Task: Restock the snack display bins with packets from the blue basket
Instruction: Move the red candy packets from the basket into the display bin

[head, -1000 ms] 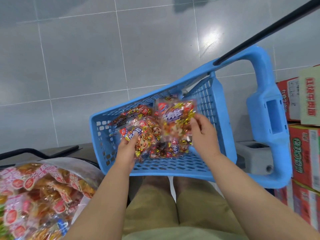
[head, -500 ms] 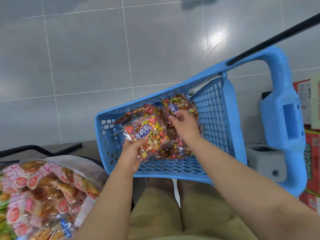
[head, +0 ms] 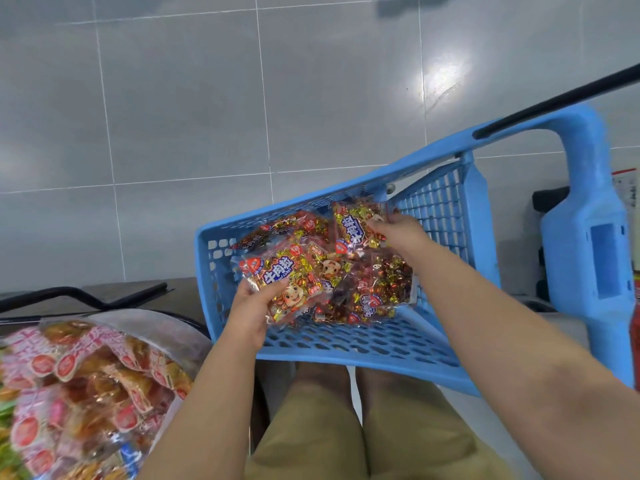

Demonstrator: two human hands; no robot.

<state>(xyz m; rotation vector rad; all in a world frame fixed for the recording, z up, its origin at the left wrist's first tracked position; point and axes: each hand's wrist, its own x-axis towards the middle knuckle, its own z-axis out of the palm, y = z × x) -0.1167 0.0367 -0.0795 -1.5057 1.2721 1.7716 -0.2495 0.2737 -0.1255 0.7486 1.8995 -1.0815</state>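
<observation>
Since half a second ago your right hand [head: 398, 233] has travelled from the middle of the pile to the far right corner of the blue basket [head: 346, 351], where its fingers now pinch the edge of the far packet [head: 355, 225]. Your left hand [head: 254, 308] has kept both its hold and its place. The left hand grasps the near packet [head: 282, 284] from below, thumb on the printed face, with the packet raised slightly above the loose pile [head: 377, 289] in the basket. The basket is tilted, its open mouth turned toward you. Observe the following relation: the display bin [head: 149, 327], already holding orange packets [head: 93, 372], lies to the lower left of both hands, outside the basket's left wall. The left hand is the nearer; only that wall stands between it and the bin. The right hand is well apart from the bin, with the whole pile between. The near packet lies with its label running up to the right, so its long axis appears to cross the line of travel toward the bin; the exact outline is lost in glare. On this judgement, carry the near packet out over the left wall first, then bring the far packet across. Lift each clear of the rim before swinging left, as the slick film could snag on the mesh.
</observation>
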